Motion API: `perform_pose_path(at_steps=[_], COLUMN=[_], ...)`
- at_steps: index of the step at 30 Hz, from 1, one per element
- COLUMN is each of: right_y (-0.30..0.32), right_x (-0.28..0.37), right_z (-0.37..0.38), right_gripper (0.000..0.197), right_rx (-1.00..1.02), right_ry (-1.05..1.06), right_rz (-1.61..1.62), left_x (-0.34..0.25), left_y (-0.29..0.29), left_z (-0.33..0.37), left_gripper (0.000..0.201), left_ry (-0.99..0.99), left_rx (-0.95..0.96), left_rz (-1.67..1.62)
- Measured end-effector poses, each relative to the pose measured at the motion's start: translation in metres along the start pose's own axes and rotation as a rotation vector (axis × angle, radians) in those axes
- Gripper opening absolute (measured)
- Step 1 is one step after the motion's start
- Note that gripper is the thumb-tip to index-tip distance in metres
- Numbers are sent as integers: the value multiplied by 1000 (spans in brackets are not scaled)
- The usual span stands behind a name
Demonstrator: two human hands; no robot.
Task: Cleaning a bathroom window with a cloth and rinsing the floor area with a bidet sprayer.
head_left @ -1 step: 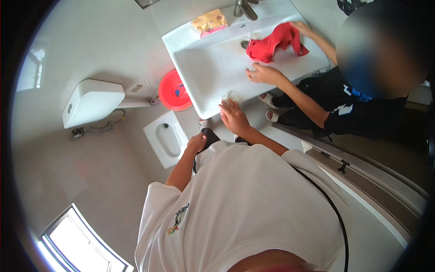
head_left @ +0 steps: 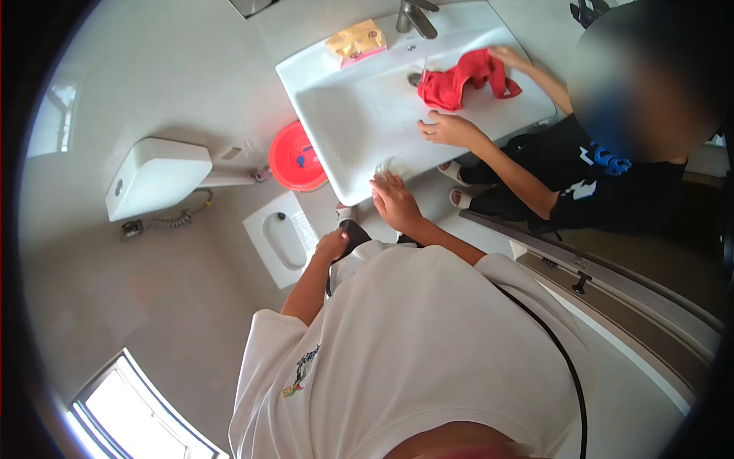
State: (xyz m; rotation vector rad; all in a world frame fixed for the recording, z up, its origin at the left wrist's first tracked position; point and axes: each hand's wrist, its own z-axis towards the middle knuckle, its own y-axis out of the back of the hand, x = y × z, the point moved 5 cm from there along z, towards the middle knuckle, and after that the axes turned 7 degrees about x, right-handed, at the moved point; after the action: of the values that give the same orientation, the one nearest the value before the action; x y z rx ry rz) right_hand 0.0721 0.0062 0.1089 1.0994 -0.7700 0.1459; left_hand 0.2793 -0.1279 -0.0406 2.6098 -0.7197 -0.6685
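My right hand (head_left: 396,203) is at the near edge of the white washbasin (head_left: 329,145), its fingers stretched out and apart. By its fingertips is a small, clear whitish thing (head_left: 390,166) whose kind I cannot make out. My left hand (head_left: 332,245) hangs low in front of my waist with its fingers curled in, nothing visible in it. Over the basin, another person's far hand (head_left: 511,57) grips a red cloth (head_left: 466,80), perhaps a garment. That person's nearer hand (head_left: 449,130) is apart from the cloth, fingers half bent.
A grey tap (head_left: 417,19) and a yellow-and-pink soft pack (head_left: 357,43) are on the basin's back ledge. Left of the basin stands a red plastic tub (head_left: 294,164). Below it is a squat toilet (head_left: 283,237), with a white cistern (head_left: 157,180) on the wall. A door track (head_left: 581,283) runs at right.
The other person's far hand has lowered the red cloth slightly toward the basin. My own hands stay where they were.
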Motion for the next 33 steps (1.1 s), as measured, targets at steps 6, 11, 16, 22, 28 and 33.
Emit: perform_pose_path(at_steps=[6, 11, 16, 22, 28, 33], right_y=[-50, -70, -49, -40, 3, 44], right_x=[46, 61, 51, 33, -1, 0], right_z=[41, 49, 35, 0, -44, -44], right_gripper=[34, 38, 37, 29, 23, 23], right_rx=[66, 15, 69, 64, -156, -412], right_ry=[-86, -140, -125, -83, -336, -419], right_rz=[60, -170, -91, -88, -213, -249], left_x=[82, 208, 271, 192, -21, -121], left_y=[49, 71, 100, 164, 225, 218], left_z=[19, 49, 75, 120, 40, -29], left_gripper=[32, 33, 34, 29, 19, 29], left_ry=[-176, -130, -52, -227, -693, -1099], left_rx=[-24, -112, 113, 7, -575, -589], left_rz=[-158, -289, 356, -144, -265, -129])
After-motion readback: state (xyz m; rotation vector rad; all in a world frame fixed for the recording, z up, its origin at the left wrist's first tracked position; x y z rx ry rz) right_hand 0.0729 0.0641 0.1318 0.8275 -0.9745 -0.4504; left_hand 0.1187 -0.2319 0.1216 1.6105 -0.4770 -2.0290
